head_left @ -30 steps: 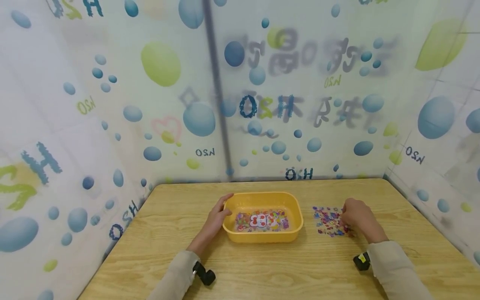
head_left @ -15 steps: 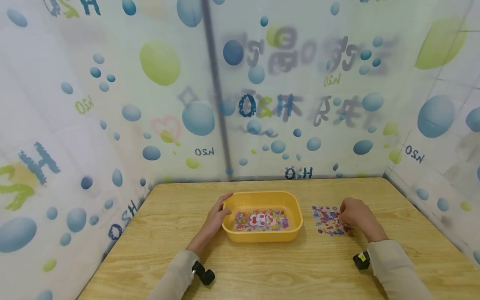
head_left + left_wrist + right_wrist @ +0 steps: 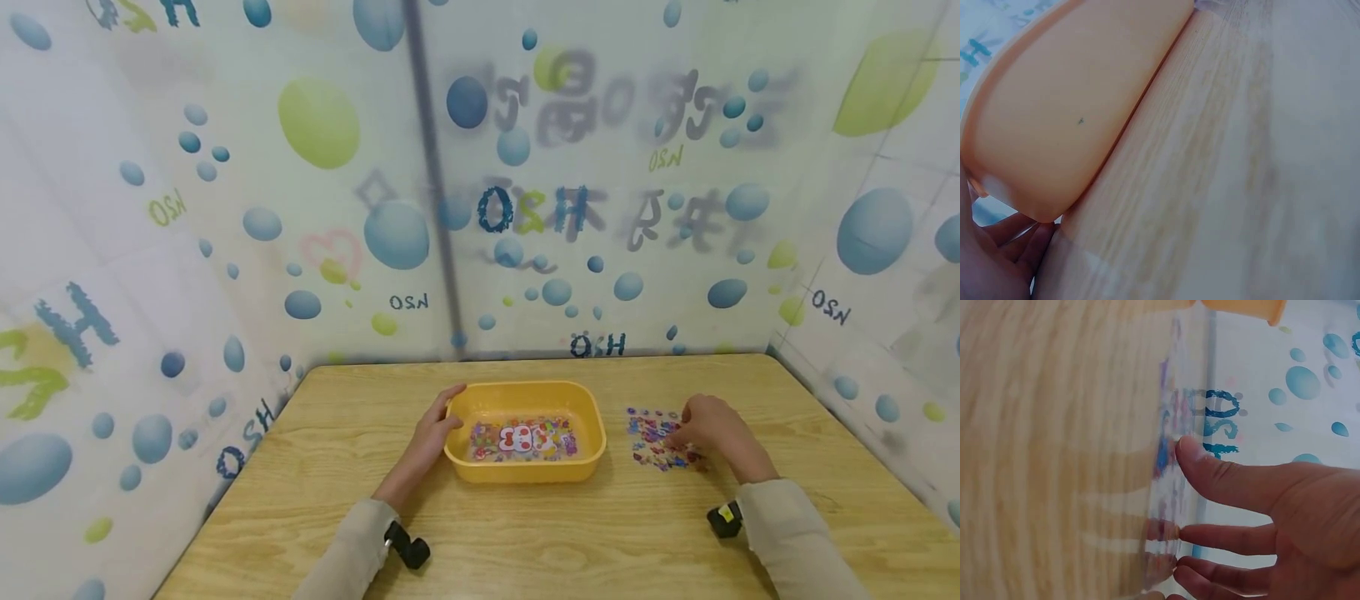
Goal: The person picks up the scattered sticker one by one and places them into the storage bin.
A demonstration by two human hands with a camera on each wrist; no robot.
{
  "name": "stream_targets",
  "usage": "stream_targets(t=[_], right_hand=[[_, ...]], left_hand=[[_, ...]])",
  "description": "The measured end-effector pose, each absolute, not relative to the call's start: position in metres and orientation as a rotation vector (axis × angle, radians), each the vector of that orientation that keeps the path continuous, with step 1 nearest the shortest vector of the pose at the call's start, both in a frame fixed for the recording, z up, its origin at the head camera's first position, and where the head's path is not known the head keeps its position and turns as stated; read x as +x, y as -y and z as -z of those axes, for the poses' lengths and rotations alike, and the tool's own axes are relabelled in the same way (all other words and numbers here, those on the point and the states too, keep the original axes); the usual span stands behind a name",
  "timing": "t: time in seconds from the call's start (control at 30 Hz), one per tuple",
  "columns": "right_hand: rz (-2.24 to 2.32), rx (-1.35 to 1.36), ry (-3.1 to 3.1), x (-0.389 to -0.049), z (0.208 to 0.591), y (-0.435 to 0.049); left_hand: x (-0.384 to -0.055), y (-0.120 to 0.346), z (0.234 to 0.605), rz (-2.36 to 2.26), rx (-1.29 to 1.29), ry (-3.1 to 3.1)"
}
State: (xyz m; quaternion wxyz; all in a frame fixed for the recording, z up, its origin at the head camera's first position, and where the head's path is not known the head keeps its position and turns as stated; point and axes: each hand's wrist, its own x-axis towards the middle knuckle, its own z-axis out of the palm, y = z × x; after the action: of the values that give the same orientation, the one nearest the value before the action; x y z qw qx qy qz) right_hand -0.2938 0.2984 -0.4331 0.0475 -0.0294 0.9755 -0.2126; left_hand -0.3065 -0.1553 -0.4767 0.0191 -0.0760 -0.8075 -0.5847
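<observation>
Printed curtains with blue and green bubbles close off three sides of our wooden table point(image 3: 330, 467), meeting its far edge and both side edges.

Our left hand point(image 3: 433, 433) lies against the left end of the yellow tub point(image 3: 525, 471), thumb hooked over the rim and fingers curled along the outer wall, so it grips the tub; the left wrist view shows the fingers point(image 3: 1019, 240) tucked under that wall. A sticker sheet point(image 3: 521, 439) lies flat inside the tub.

Our right hand point(image 3: 712, 429) rests on the right part of a second sheet point(image 3: 651, 435) lying on the table just right of the tub. The right wrist view shows the thumb point(image 3: 1210, 472) and fingertips pressing down on the sheet's edge, fingers nearly straight, nothing pinched.

Bare wood runs wide in front of both forearms and behind the tub. The tub and the sheet are apart.
</observation>
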Motion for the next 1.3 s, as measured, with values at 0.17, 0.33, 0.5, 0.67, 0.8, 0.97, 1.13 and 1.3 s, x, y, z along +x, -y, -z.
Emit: stream_targets(t=[0.17,0.33,0.5,0.67,0.8,0.97,1.13,1.3], right_hand=[[0.657,-0.051,-2.953,-0.2932,0.4323,-0.2968],[0.655,0.010,-2.942,-0.2937,0.4290,-0.2969],[0.696,0.074,-2.902,-0.2943,0.4299,-0.2965],[0.679,0.052,-2.906,-0.2967,0.4304,-0.2960],[0.675,0.059,-2.916,-0.2965,0.4294,-0.2952],[0.746,0.061,-2.919,-0.2932,0.4294,-0.2971],[0.823,-0.032,-2.953,-0.2925,0.4301,-0.3010],[0.904,-0.094,-2.967,-0.2938,0.4267,-0.3036]], left_hand=[[-0.3070,0.1554,0.4755,1.815,-0.233,2.508],[-0.3083,0.1560,0.4742,1.817,-0.232,2.507],[-0.3086,0.1572,0.4751,1.808,-0.238,2.506],[-0.3073,0.1578,0.4756,1.809,-0.239,2.509],[-0.3071,0.1574,0.4753,1.808,-0.228,2.512],[-0.3077,0.1560,0.4759,1.813,-0.237,2.509],[-0.3073,0.1554,0.4759,1.794,-0.238,2.519],[-0.3072,0.1557,0.4758,1.795,-0.248,2.517]])
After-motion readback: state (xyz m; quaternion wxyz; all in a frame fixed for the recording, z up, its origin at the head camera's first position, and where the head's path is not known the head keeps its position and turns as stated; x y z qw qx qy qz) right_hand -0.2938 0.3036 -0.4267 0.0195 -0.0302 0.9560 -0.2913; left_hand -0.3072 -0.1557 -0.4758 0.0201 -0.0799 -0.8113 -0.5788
